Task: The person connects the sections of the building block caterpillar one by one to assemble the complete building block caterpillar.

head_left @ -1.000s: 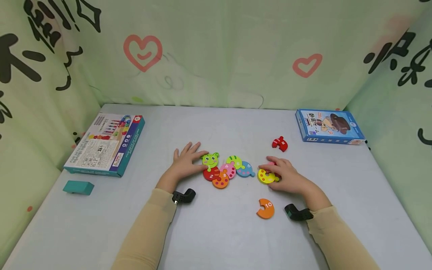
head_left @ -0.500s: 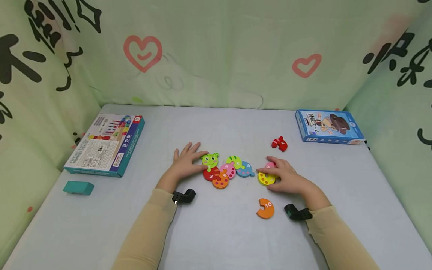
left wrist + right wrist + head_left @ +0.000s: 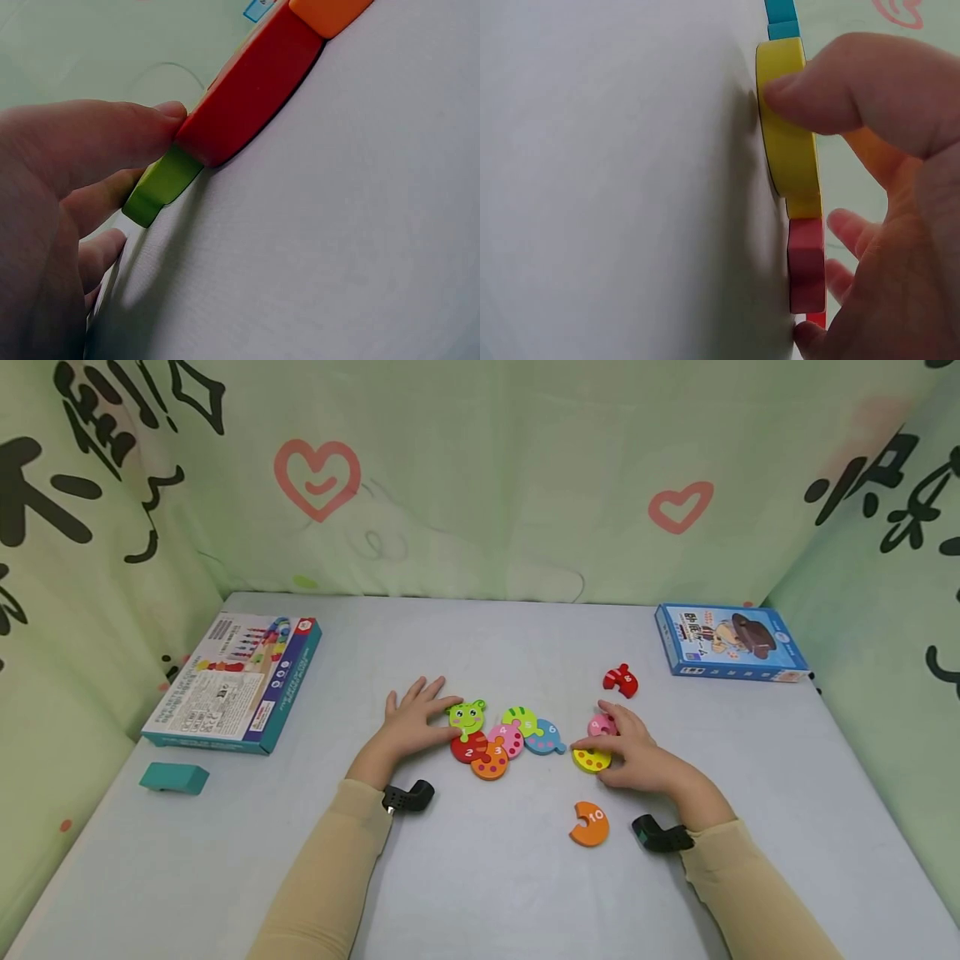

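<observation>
A row of joined caterpillar puzzle pieces lies mid-table. At its left end are a green caterpillar head and a red number piece. My left hand rests beside them, fingers spread and fairly straight, its thumb touching where head and red piece meet. A blue piece forms the row's right end. My right hand pinches a yellow dotted puzzle piece just right of it, the thumb on its near edge. A pink piece adjoins the yellow one, partly covered by the fingers in the head view.
A loose red piece lies behind my right hand, an orange piece in front. A large box and a teal block are at the left. A blue box stands at the back right.
My right hand's fingers have shifted over the yellow and pink pieces, showing more of the pink one. The left hand and the joined row stay in place.
</observation>
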